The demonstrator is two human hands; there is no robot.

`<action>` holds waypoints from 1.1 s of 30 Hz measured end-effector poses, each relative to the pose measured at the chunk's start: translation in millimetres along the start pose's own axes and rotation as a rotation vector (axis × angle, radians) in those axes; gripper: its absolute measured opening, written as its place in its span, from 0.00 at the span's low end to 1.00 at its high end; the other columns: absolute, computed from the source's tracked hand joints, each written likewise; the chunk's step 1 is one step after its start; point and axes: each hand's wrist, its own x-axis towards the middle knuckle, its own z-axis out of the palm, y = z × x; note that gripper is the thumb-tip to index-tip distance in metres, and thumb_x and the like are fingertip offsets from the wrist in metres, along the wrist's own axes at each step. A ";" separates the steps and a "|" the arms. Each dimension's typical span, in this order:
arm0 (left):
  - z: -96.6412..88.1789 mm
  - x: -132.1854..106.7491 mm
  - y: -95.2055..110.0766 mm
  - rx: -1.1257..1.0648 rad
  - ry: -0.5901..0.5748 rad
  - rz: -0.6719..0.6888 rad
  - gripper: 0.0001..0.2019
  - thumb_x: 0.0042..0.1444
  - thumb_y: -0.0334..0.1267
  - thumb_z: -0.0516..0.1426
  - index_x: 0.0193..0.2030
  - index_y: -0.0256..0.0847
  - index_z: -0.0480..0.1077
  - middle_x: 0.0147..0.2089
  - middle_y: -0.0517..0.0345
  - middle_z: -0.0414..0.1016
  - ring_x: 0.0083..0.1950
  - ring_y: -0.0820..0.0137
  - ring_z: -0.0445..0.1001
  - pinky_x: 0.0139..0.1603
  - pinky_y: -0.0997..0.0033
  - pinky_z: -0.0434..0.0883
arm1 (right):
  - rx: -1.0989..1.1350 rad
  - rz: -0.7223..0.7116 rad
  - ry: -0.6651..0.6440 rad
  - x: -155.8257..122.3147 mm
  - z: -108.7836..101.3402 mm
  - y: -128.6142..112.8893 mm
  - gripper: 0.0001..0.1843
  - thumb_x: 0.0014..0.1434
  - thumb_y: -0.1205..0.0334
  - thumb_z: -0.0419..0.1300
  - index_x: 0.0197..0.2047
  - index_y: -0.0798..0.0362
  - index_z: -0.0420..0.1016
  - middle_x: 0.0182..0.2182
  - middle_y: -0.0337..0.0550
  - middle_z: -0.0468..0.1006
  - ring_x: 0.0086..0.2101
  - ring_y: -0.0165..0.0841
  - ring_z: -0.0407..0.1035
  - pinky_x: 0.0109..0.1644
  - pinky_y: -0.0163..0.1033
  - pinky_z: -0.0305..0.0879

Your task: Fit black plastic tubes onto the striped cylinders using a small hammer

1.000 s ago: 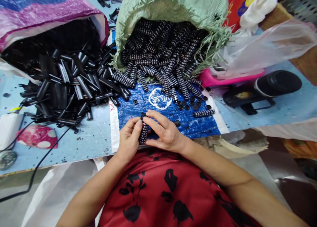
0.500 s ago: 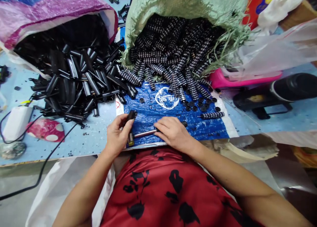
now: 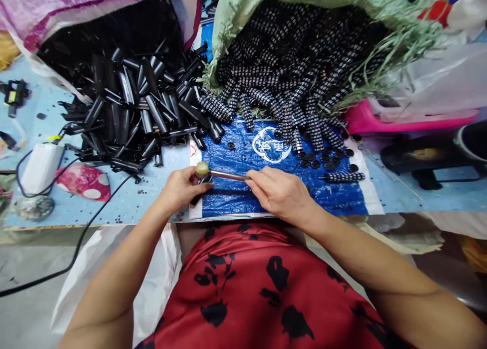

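Observation:
My right hand [image 3: 279, 193] is wrapped round the handle of a small hammer [image 3: 230, 176]. Its thin metal shaft points left, and its rounded yellowish head [image 3: 202, 170] lies at the fingertips of my left hand [image 3: 182, 190]. Between the thumb and fingers of my left hand is a dark plastic piece [image 3: 197, 199], mostly covered by the fingers and the hammer head. Whether the head touches that piece, I cannot tell. Both hands are over the front of a blue plastic sheet [image 3: 236, 202].
Black plastic tubes [image 3: 152, 113] spill from a purple-edged sack at left. White-patterned black rollers [image 3: 274, 80] fill a green woven sack [image 3: 228, 14]. One roller [image 3: 344, 177] and small black discs [image 3: 331, 162] lie at right, near a pink tray [image 3: 411, 123]. A cable [image 3: 79, 240] hangs over the left edge.
The hammer head has risen from near the table's front edge to above my left thumb. The dark piece in my left hand has turned and sits lower. The camera view has shifted slightly.

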 end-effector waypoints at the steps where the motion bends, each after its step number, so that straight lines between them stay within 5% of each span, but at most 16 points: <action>1: -2.5 2.6 0.3 -0.006 -0.039 -0.014 0.21 0.46 0.54 0.69 0.32 0.40 0.70 0.23 0.64 0.67 0.24 0.74 0.63 0.25 0.74 0.57 | 0.072 -0.026 0.059 0.0 0.2 -2.3 0.10 0.73 0.63 0.55 0.50 0.58 0.76 0.33 0.45 0.78 0.33 0.33 0.72 0.39 0.39 0.68; 4: -4.5 11.8 3.6 -0.004 -0.127 -0.038 0.22 0.43 0.54 0.70 0.33 0.39 0.70 0.24 0.64 0.67 0.24 0.73 0.63 0.25 0.73 0.57 | 0.246 -0.131 0.138 -3.1 5.7 -11.6 0.12 0.73 0.64 0.55 0.55 0.59 0.73 0.39 0.48 0.81 0.37 0.34 0.73 0.43 0.38 0.71; 8: -0.8 16.4 14.4 0.116 -0.090 -0.026 0.18 0.44 0.50 0.69 0.32 0.39 0.71 0.26 0.63 0.67 0.27 0.73 0.63 0.27 0.73 0.57 | 0.140 -0.193 -0.133 -11.2 16.9 -21.5 0.11 0.73 0.60 0.56 0.45 0.57 0.78 0.28 0.41 0.73 0.29 0.33 0.68 0.34 0.40 0.64; 12: -37.7 -13.8 10.9 0.407 -0.053 0.035 0.12 0.51 0.45 0.64 0.32 0.40 0.69 0.26 0.63 0.68 0.27 0.73 0.62 0.28 0.72 0.55 | 0.238 -0.188 -0.152 -20.9 13.7 -11.7 0.11 0.73 0.60 0.57 0.45 0.56 0.79 0.30 0.41 0.74 0.30 0.31 0.68 0.36 0.38 0.65; 13: -54.7 -26.6 6.1 0.439 -0.141 0.049 0.14 0.53 0.47 0.64 0.30 0.40 0.68 0.25 0.63 0.67 0.27 0.73 0.61 0.27 0.72 0.55 | 0.285 -0.176 -0.139 -23.9 11.7 -6.2 0.11 0.73 0.60 0.57 0.46 0.56 0.79 0.31 0.42 0.76 0.31 0.31 0.69 0.38 0.38 0.65; 15: -87.5 -51.6 -4.2 0.361 -0.509 0.010 0.17 0.52 0.53 0.66 0.32 0.40 0.72 0.25 0.63 0.67 0.26 0.73 0.63 0.27 0.74 0.58 | 0.318 -0.134 -0.123 -30.3 9.8 5.2 0.10 0.72 0.59 0.60 0.47 0.56 0.79 0.35 0.44 0.78 0.34 0.31 0.70 0.40 0.38 0.66; 17: -104.1 -67.3 -9.3 0.304 -0.582 -0.018 0.20 0.54 0.57 0.65 0.40 0.40 0.78 0.25 0.62 0.69 0.27 0.72 0.66 0.28 0.74 0.62 | 0.294 -0.103 -0.120 -34.7 12.5 13.5 0.10 0.71 0.58 0.61 0.46 0.55 0.80 0.37 0.45 0.79 0.36 0.33 0.71 0.41 0.39 0.66; 18: -103.1 -68.9 -8.6 0.302 -0.505 0.029 0.20 0.56 0.57 0.64 0.43 0.41 0.79 0.28 0.60 0.72 0.29 0.70 0.69 0.30 0.73 0.64 | 0.280 -0.096 -0.125 -35.4 15.2 15.5 0.10 0.71 0.57 0.61 0.45 0.55 0.80 0.37 0.45 0.79 0.36 0.34 0.70 0.40 0.40 0.66; 20: -85.6 -56.5 -1.4 0.373 -0.145 0.214 0.18 0.61 0.54 0.61 0.47 0.41 0.79 0.37 0.53 0.78 0.36 0.65 0.74 0.37 0.69 0.69 | 0.270 -0.092 -0.146 -33.3 21.2 14.7 0.12 0.70 0.54 0.62 0.44 0.55 0.80 0.38 0.46 0.79 0.37 0.35 0.70 0.41 0.41 0.66; 22: -60.3 -26.5 9.5 0.545 0.294 0.394 0.16 0.64 0.47 0.58 0.51 0.40 0.77 0.47 0.45 0.79 0.47 0.57 0.75 0.49 0.60 0.70 | 0.276 -0.084 -0.162 -28.4 24.5 10.2 0.15 0.70 0.51 0.62 0.45 0.55 0.80 0.39 0.48 0.80 0.39 0.36 0.71 0.44 0.42 0.67; 24: -42.7 9.4 20.1 0.743 0.511 0.464 0.15 0.64 0.42 0.56 0.52 0.39 0.77 0.49 0.41 0.77 0.52 0.50 0.72 0.54 0.51 0.66 | 0.268 -0.069 -0.148 -24.6 22.4 7.8 0.16 0.70 0.50 0.62 0.46 0.55 0.79 0.40 0.48 0.80 0.40 0.36 0.72 0.45 0.42 0.68; 29: -48.0 62.9 23.7 0.922 0.632 0.370 0.13 0.67 0.40 0.52 0.31 0.42 0.70 0.33 0.50 0.67 0.41 0.57 0.64 0.44 0.58 0.61 | 0.153 0.129 0.043 -35.0 -5.6 42.6 0.12 0.73 0.58 0.57 0.44 0.55 0.79 0.33 0.42 0.82 0.33 0.31 0.75 0.41 0.38 0.67; 33: -46.2 51.8 13.1 0.803 0.678 0.492 0.09 0.65 0.46 0.55 0.38 0.48 0.74 0.26 0.56 0.63 0.33 0.64 0.60 0.39 0.64 0.56 | -0.158 0.557 0.207 -45.4 -28.9 95.3 0.13 0.74 0.59 0.53 0.45 0.55 0.77 0.37 0.47 0.83 0.36 0.35 0.76 0.44 0.39 0.67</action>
